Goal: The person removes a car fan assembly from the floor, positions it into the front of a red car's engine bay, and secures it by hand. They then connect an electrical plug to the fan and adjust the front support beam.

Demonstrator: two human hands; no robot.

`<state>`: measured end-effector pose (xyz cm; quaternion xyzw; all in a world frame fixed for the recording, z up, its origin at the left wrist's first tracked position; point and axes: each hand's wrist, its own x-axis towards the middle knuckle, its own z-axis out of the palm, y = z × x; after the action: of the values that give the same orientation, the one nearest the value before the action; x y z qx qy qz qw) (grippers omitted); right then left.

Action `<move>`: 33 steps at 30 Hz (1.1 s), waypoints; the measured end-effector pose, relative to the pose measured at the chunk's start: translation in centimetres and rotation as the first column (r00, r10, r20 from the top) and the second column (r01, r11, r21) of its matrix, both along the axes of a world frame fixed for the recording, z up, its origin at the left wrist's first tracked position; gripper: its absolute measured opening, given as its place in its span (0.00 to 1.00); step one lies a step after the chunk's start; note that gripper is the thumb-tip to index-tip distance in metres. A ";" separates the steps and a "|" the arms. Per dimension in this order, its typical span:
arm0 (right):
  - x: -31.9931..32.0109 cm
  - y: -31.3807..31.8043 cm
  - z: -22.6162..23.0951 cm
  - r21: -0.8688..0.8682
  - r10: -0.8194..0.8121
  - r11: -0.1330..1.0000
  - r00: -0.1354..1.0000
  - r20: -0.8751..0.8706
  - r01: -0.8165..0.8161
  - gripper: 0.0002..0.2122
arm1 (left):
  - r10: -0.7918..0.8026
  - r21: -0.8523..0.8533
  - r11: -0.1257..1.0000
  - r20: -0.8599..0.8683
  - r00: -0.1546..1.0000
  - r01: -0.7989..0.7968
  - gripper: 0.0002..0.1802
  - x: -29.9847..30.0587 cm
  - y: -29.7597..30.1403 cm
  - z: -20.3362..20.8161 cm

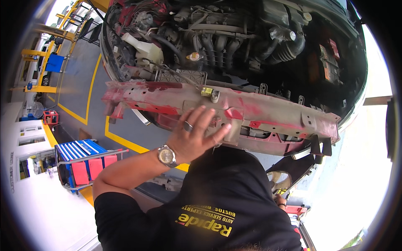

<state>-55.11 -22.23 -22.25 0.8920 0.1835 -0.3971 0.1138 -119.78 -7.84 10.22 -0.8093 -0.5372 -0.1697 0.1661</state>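
Left hand (193, 136) open, fingers spread, palm flat on worn red-painted metal front crossbeam (272, 113), frame centre, 6 o'clock of open engine bay (234, 42). Right hand possibly at 5 o'clock; state unclear. Best brace flat, clear of bracket edges.

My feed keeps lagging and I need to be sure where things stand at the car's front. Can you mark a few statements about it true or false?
1. The left hand lies open, fingers spread, on the red front crossmember. True.
2. That hand grips a wrench. False: it holds no tool.
3. A wristwatch sits on that wrist and a ring on one finger. True.
4. The engine is hidden under a closed bonnet. False: the engine bay is open to view, hoses and parts exposed.
5. A blue tool cart with red drawer fronts stands on the floor to the left. True.
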 end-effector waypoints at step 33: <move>-0.1 -3.1 -2.2 -0.025 0.556 0.818 0.801 -0.222 -0.575 0.34 | 0.184 -0.242 0.964 0.291 0.939 -0.114 0.55 -6.1 4.3 1.3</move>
<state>-55.20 -25.31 -24.46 0.7447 0.4335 -0.4427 0.2480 -125.90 -3.50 11.54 -0.7427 -0.6321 -0.2208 0.0008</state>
